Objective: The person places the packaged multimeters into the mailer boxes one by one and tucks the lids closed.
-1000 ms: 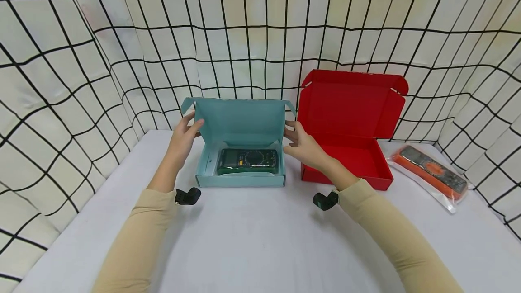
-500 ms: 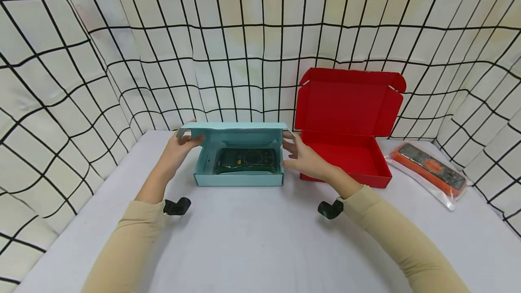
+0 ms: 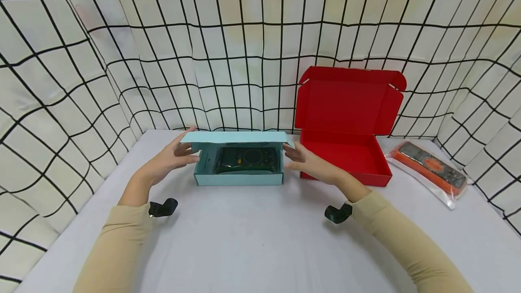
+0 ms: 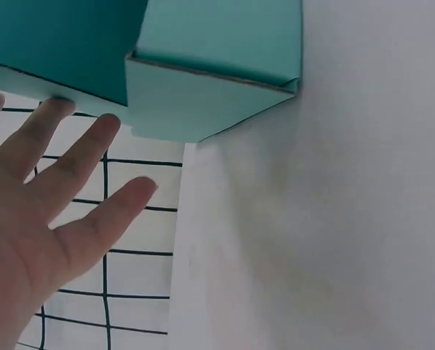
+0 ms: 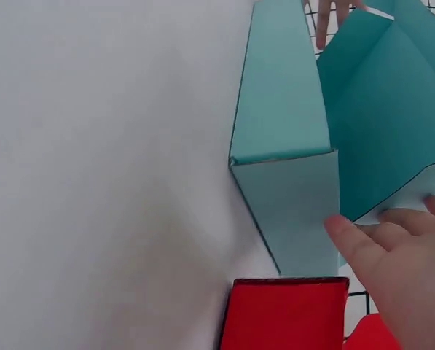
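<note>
A light-blue cardboard box (image 3: 239, 180) stands on the table with its lid (image 3: 236, 137) tilted forward, partly lowered. Inside lies a dark green multimeter (image 3: 247, 159), its upper part shaded by the lid. My left hand (image 3: 170, 157) is at the box's left end; in the left wrist view its fingers spread against the lid's side flap (image 4: 64, 92), thumb apart from the box. At the other end is my right hand (image 3: 307, 163). In the right wrist view its extended fingertips touch the right side flap (image 5: 420, 188), and its thumb touches the box's end wall (image 5: 290, 208).
Close to the right of the blue box stands a red box (image 3: 346, 157), lid raised, nothing visible inside. Farther right lies an orange multimeter (image 3: 431, 166) in a clear plastic bag. White cloth walls (image 3: 252, 71) with black grid lines surround the white table (image 3: 252, 234).
The blue lid has swung from upright to forward and down over the multimeter. My left hand has shifted left and turned, its fingers spreading; the right hand has moved slightly right and down.
</note>
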`<state>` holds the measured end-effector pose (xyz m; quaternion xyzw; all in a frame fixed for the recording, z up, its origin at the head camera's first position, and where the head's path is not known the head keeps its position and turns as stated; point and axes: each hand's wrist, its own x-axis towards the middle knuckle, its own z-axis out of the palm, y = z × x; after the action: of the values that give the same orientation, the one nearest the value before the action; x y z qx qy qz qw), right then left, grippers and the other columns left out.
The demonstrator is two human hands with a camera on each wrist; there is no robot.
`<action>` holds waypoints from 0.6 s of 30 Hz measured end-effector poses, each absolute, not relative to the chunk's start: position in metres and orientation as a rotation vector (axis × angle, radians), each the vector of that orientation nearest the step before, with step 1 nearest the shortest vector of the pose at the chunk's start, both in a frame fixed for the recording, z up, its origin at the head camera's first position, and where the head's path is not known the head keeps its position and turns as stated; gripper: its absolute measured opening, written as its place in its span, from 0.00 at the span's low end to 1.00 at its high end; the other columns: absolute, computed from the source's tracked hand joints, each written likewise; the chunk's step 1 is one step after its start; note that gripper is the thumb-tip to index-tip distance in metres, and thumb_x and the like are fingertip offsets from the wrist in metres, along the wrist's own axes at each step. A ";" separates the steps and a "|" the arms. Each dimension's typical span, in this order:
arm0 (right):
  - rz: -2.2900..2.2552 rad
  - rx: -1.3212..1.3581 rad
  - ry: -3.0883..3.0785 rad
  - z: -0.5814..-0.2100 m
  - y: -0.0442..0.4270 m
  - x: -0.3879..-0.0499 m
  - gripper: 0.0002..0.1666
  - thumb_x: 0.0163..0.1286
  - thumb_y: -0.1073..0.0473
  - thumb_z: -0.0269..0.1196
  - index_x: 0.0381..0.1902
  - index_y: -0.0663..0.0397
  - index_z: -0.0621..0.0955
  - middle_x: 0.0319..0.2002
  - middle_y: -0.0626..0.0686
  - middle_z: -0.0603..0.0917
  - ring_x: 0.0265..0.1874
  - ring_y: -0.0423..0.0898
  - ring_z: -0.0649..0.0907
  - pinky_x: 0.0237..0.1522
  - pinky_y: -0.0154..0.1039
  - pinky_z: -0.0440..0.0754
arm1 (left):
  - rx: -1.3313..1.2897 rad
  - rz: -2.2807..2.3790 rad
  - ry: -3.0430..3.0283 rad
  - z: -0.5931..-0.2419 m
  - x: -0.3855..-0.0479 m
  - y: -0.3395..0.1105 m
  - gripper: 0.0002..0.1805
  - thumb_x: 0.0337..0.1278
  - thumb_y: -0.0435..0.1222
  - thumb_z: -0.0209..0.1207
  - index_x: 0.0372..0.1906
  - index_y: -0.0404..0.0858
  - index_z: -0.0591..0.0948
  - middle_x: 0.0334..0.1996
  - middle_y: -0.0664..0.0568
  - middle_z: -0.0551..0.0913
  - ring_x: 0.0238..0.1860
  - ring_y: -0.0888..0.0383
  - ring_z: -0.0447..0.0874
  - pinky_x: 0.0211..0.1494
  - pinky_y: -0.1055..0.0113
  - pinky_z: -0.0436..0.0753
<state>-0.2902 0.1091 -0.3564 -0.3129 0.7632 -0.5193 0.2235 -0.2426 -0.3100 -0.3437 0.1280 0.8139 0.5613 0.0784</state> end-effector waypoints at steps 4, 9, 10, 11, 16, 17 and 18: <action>-1.467 -0.838 2.065 -0.351 0.108 -0.289 0.43 0.84 0.46 0.45 0.83 0.49 0.39 0.82 0.59 0.46 0.79 0.62 0.54 0.72 0.58 0.63 | 0.468 1.652 2.395 -0.340 -0.242 -0.313 0.46 0.74 0.39 0.55 0.84 0.52 0.41 0.82 0.38 0.45 0.79 0.32 0.44 0.73 0.28 0.50; -1.546 -0.739 2.067 -0.342 0.098 -0.287 0.42 0.84 0.39 0.38 0.84 0.48 0.39 0.81 0.62 0.49 0.78 0.62 0.58 0.73 0.55 0.62 | 0.537 1.670 2.339 -0.335 -0.242 -0.314 0.38 0.78 0.57 0.37 0.85 0.50 0.45 0.82 0.44 0.45 0.79 0.33 0.42 0.72 0.26 0.48; -1.559 -0.725 2.077 -0.341 0.096 -0.287 0.42 0.84 0.39 0.39 0.84 0.49 0.39 0.81 0.63 0.50 0.78 0.62 0.58 0.73 0.55 0.63 | 0.548 1.668 2.335 -0.334 -0.242 -0.314 0.38 0.78 0.59 0.34 0.84 0.49 0.46 0.82 0.43 0.46 0.79 0.32 0.42 0.71 0.26 0.48; -1.573 -0.708 2.085 -0.341 0.095 -0.287 0.42 0.84 0.40 0.40 0.84 0.50 0.40 0.81 0.63 0.51 0.77 0.62 0.59 0.73 0.55 0.63 | 0.553 1.674 2.327 -0.333 -0.241 -0.314 0.38 0.78 0.60 0.32 0.84 0.49 0.46 0.81 0.42 0.47 0.79 0.32 0.42 0.71 0.26 0.48; -1.618 -0.689 2.086 -0.344 0.091 -0.285 0.40 0.85 0.45 0.43 0.83 0.53 0.43 0.80 0.63 0.53 0.77 0.63 0.59 0.72 0.55 0.63 | 0.524 1.704 2.286 -0.330 -0.242 -0.312 0.35 0.80 0.58 0.30 0.83 0.51 0.53 0.78 0.42 0.51 0.78 0.32 0.45 0.72 0.27 0.48; -1.623 -0.686 2.083 -0.344 0.091 -0.284 0.40 0.84 0.46 0.44 0.83 0.52 0.43 0.80 0.62 0.53 0.77 0.62 0.59 0.72 0.55 0.64 | 0.518 1.712 2.281 -0.330 -0.242 -0.312 0.34 0.80 0.58 0.30 0.82 0.50 0.54 0.78 0.42 0.52 0.78 0.31 0.46 0.72 0.26 0.47; -1.628 -0.699 2.073 -0.346 0.091 -0.284 0.40 0.84 0.46 0.44 0.82 0.52 0.43 0.80 0.61 0.53 0.77 0.63 0.59 0.72 0.55 0.63 | 0.514 1.717 2.281 -0.330 -0.242 -0.311 0.34 0.81 0.58 0.30 0.82 0.49 0.55 0.78 0.43 0.52 0.77 0.31 0.48 0.71 0.26 0.48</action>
<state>-0.2839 0.0908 -0.3456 -0.2510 0.7440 -0.5841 0.2059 -0.2423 -0.3114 -0.3298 0.1760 0.7805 0.5876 0.1202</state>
